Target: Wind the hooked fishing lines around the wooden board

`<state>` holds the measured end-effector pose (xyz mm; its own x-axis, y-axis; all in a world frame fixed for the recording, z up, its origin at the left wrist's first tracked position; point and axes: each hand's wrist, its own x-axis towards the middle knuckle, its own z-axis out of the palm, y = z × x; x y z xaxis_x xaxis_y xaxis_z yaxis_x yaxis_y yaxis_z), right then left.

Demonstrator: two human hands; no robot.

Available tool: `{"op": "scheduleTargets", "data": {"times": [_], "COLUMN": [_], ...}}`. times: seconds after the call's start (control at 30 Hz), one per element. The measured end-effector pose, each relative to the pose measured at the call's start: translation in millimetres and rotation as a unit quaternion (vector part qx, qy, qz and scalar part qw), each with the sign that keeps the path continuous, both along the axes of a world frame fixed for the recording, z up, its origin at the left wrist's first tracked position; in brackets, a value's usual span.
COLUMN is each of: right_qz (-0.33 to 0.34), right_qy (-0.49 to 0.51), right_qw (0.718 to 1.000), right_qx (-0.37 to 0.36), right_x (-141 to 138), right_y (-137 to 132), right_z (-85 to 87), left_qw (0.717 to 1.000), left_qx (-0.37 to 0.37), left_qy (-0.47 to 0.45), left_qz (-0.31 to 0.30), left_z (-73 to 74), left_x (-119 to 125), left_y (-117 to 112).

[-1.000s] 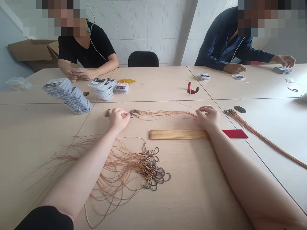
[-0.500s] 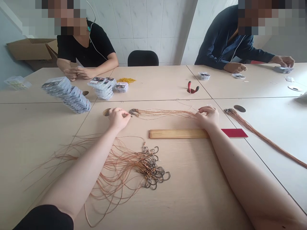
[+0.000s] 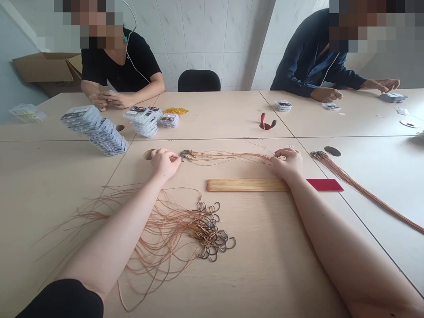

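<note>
A small bundle of snelled fish hooks [image 3: 187, 154] lies across the middle of the table, its orange-brown lines [image 3: 232, 155] stretched to the right. My left hand [image 3: 166, 163] is closed in a pinch at the hook end, its fingertips on a hook. At the other end, my right hand [image 3: 289, 162] pinches the lines; its fingers partly hide the tips. Nearer to me, beside and under my left forearm, a loose pile of hooks [image 3: 213, 232] spreads with tangled lines [image 3: 155, 247].
A wooden strip [image 3: 247, 185] with a red end piece [image 3: 324, 184] lies below the lines. Another hook bundle [image 3: 361, 187] is at right. Red-handled pliers [image 3: 267, 123] stand in a table hole. Stacked plastic boxes [image 3: 107, 136] are at left. Two people sit opposite.
Both my hands hold the same places on the bundle. The view has shifted slightly. Across the table, the right-hand person's hand has lifted off the small stack, moving left.
</note>
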<state>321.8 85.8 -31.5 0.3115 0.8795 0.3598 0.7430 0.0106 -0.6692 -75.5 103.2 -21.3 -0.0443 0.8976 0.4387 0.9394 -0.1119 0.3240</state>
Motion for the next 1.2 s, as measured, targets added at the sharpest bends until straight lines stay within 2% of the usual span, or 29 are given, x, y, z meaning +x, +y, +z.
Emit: {"op": "scheduleTargets", "data": {"times": [0.5, 1.2], "right_qz": [-0.016, -0.004], "right_qy": [-0.001, -0.005], "right_qw": [1.000, 1.000], "right_qx": [-0.023, -0.016], "right_x": [-3.1, -1.8], "right_y": [-2.9, -1.9], "right_z": [4.2, 2.0], "left_qw": [1.000, 1.000], "left_qx": [-0.019, -0.012], "left_qy": [-0.003, 0.019], "left_qz": [0.007, -0.022], "left_z": [5.1, 6.1], "left_x": [4.2, 6.2], "left_y": [-4.4, -6.9]}}
